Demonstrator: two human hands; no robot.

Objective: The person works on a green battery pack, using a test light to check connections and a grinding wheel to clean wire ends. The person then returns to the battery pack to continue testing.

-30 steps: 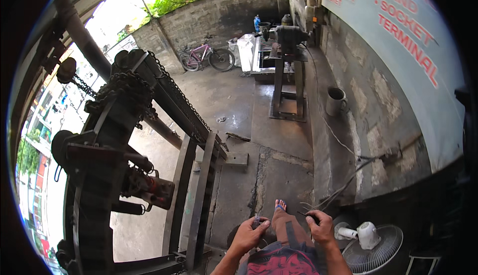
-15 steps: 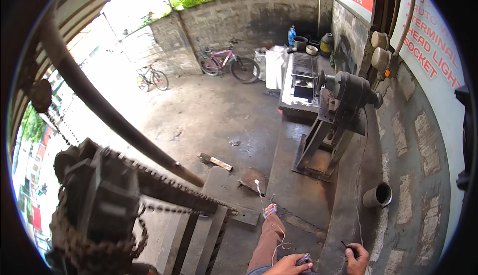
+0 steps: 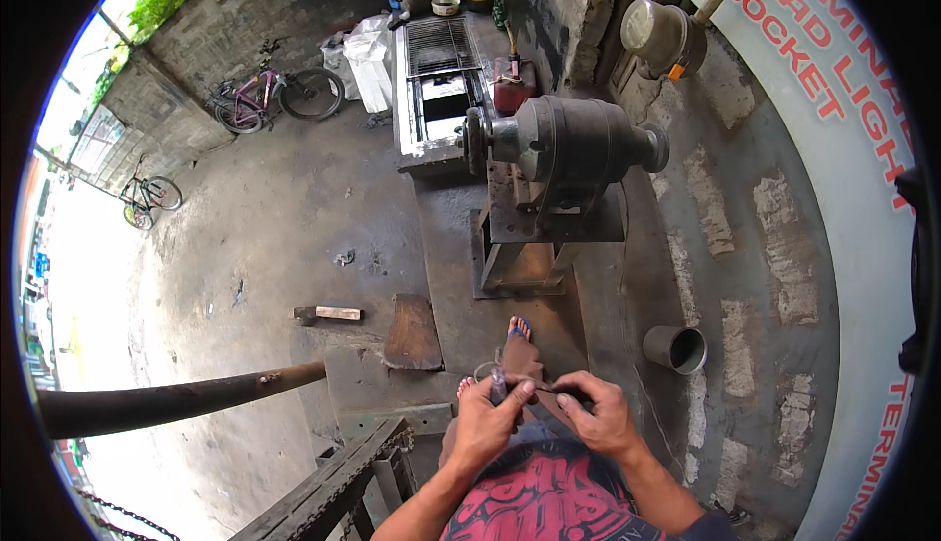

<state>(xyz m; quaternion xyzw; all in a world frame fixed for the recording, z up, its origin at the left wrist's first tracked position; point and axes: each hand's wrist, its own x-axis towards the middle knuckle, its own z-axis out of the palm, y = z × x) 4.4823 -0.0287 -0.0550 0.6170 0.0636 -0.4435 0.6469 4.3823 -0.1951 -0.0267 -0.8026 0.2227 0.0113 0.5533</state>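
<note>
Close together in front of my lap are my two hands. My left hand [image 3: 482,425] is closed around a small, shiny grey-purple object [image 3: 499,384]; its kind is unclear. Just above those fingers curves a thin loop of wire [image 3: 480,368]. My right hand [image 3: 603,418] pinches a thin dark rod-like piece [image 3: 549,389], which points left toward the left thumb. Whether the rod touches the object is too small to tell. Fingers hide part of both things. Below the hands, a dark shirt with a pink print [image 3: 554,497] covers my torso.
Ahead stands a bench grinder [image 3: 578,149] on a metal stand. A grey pipe piece [image 3: 674,349] lies by the right wall. Left of my feet are a hammer [image 3: 333,314] and a flat brown slab [image 3: 413,333]. A chained metal frame [image 3: 323,482] stands close at left.
My view has turned down and to the right. My hands, earlier apart at the lower edge, have come together, with the thin dark piece now between them.
</note>
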